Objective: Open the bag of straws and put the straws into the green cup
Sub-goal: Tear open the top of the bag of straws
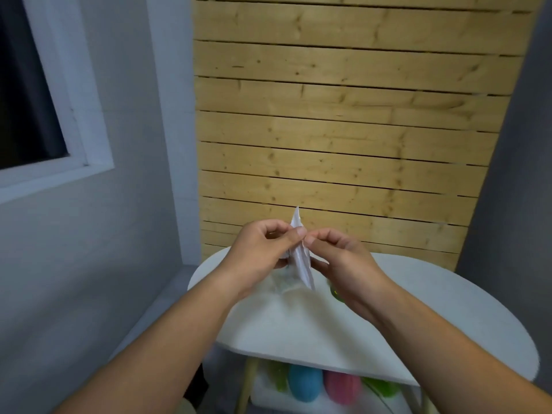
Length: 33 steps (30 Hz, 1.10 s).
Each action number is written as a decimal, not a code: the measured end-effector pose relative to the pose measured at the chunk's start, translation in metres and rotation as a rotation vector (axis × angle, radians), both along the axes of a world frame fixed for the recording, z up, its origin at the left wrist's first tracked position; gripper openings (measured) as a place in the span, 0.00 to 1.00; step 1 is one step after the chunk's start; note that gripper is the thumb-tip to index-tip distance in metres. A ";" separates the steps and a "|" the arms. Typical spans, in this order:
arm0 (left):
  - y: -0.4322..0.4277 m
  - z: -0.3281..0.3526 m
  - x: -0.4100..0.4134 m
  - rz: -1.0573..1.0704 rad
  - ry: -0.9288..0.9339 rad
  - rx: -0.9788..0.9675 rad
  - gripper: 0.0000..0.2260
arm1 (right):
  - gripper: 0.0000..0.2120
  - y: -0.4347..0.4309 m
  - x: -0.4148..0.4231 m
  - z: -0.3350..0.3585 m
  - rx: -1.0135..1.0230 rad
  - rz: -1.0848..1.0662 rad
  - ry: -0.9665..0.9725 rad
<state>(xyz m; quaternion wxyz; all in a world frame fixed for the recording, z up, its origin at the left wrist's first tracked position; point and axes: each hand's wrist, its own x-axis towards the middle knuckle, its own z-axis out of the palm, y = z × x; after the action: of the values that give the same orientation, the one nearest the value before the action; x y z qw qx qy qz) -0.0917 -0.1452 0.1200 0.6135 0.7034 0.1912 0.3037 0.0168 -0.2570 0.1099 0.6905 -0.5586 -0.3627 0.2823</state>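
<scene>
I hold a clear plastic bag of straws [300, 258] up above the white table [418, 309], its pointed top corner sticking upward. My left hand [263, 249] pinches the bag's upper edge from the left, and my right hand [340, 258] pinches it from the right, thumbs almost touching. A small patch of the green cup [336, 291] shows on the table just under my right hand; most of it is hidden by that hand.
A wooden slat wall stands behind the table. Grey walls lie to both sides, with a window [33, 100] at the left. Under the table, blue [304, 386], pink [340, 386] and green [380, 387] objects sit on a lower shelf.
</scene>
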 end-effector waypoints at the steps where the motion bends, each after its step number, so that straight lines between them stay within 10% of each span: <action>1: -0.001 0.000 0.001 0.011 0.003 0.007 0.09 | 0.06 -0.001 0.002 0.000 -0.005 -0.008 -0.006; 33: 0.026 -0.034 0.047 0.068 0.024 0.439 0.07 | 0.11 0.021 0.046 -0.032 -0.023 -0.051 -0.298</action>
<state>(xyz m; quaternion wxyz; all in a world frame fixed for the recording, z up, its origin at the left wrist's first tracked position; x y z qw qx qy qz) -0.0451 -0.1192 0.0862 0.4328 0.8169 0.1515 0.3500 0.0625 -0.2364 0.0779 0.6294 -0.6113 -0.4435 0.1829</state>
